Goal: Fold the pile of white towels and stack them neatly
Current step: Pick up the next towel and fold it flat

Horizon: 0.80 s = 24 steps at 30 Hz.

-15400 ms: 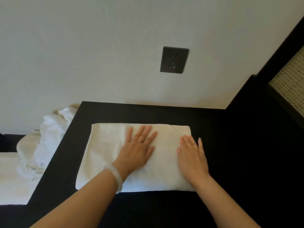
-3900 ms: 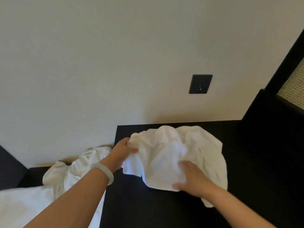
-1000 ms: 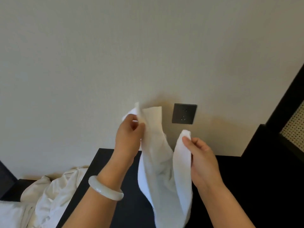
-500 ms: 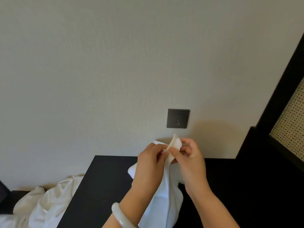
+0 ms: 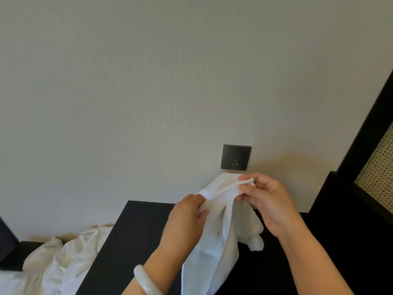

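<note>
Cloth this soft flops: the white towel [image 5: 214, 241] hangs limp above the counter [image 5: 131, 241], its top hem pinched by my left hand [image 5: 187, 218] and right hand [image 5: 268, 203]. Corners look the best hold.

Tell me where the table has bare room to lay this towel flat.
Bare: the table between its left edge and the hanging towel; the dark stretch right of the towel, toward the black frame. Crowded: the middle, where the left hand and right hand pinch the towel. A pile of towels lies beyond the left edge.
</note>
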Motion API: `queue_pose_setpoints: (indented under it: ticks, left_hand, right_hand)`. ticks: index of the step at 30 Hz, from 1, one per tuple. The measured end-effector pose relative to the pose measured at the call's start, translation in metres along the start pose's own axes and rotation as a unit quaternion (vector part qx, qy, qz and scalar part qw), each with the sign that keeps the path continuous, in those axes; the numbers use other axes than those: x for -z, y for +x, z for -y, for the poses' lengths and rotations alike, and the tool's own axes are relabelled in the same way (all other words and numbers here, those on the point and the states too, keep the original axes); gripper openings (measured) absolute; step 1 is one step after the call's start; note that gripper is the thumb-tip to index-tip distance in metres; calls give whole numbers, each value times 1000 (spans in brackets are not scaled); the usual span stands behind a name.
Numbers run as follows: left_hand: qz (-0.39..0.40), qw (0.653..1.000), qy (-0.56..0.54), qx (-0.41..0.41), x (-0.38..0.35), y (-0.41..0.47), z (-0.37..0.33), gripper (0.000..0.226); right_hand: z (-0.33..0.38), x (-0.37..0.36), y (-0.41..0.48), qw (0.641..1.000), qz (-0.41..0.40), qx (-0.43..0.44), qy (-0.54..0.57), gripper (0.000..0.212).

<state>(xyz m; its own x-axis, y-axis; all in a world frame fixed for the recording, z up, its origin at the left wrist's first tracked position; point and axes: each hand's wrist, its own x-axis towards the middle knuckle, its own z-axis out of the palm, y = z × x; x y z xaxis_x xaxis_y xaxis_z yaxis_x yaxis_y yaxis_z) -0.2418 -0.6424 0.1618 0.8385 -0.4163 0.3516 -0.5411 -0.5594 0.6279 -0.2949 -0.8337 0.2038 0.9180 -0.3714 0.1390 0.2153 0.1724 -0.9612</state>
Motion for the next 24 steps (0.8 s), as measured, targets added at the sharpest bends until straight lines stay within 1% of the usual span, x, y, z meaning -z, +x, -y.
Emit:
queue_pose_setpoints:
  ticks: [2,3,6,7,8,9,10,11,12,13,14,15,16,17,18,20,21,22,24]
  left_hand:
    - [18,995,90,46,7,0,18,25]
    - [29,989,117,80,15,1,28,24]
    - [44,968,174,175,46,9,54,8]
    - [53,956,203,205,59,13,60,6]
    - [65,948,205,235,72,18,64,7]
    - [72,949,147,270,82,25,67,9]
    - [78,950,44,300,92,31,65,11]
    - [81,939,-75,326,104,37,58,11]
    - [69,921,-184,335,116,43,50,12]
    - [54,905,-265,329,129,50,41,15]
    - [40,892,-326,312,142,59,30,17]
    - [25,884,-365,290,154,67,21,18]
    - [6,884,-384,265,165,74,11,18]
    - [-16,892,-380,244,175,80,3,17]
    - [-29,906,-354,228,182,85,-3,16]
    - [-1,942,-251,224,192,89,-11,12]
    - [14,952,-207,226,197,89,-13,11]
    - [21,959,-176,222,204,90,-14,10]
    - [27,965,-151,215,219,95,-20,10]
  right_hand:
    - [8,5,6,999,-22,20,20,15]
    - [13,10,9,998,-32,32,33,21]
    - [31,28,17,994,-70,72,50,63]
    - [38,34,19,992,-83,83,52,75]
    - [43,39,21,990,-94,90,56,81]
    - [48,44,23,988,-104,96,59,79]
    - [53,47,25,988,-110,96,55,72]
    - [58,50,27,989,-111,87,51,60]
    - [63,52,28,990,-109,74,50,45]
    - [69,53,28,991,-106,64,50,33]
    - [76,56,28,992,-98,58,57,33]
    - [83,60,27,993,-86,55,64,43]
    - [91,63,26,994,-73,54,63,51]
    - [99,64,24,996,-63,52,44,49]
    - [104,65,24,997,-57,46,9,41]
    - [107,66,21,995,-54,17,-83,21]
    - [107,67,19,991,-56,0,-122,17]
    - [107,68,18,987,-59,-11,-147,19]
    - [113,71,14,982,-67,-18,-176,24]
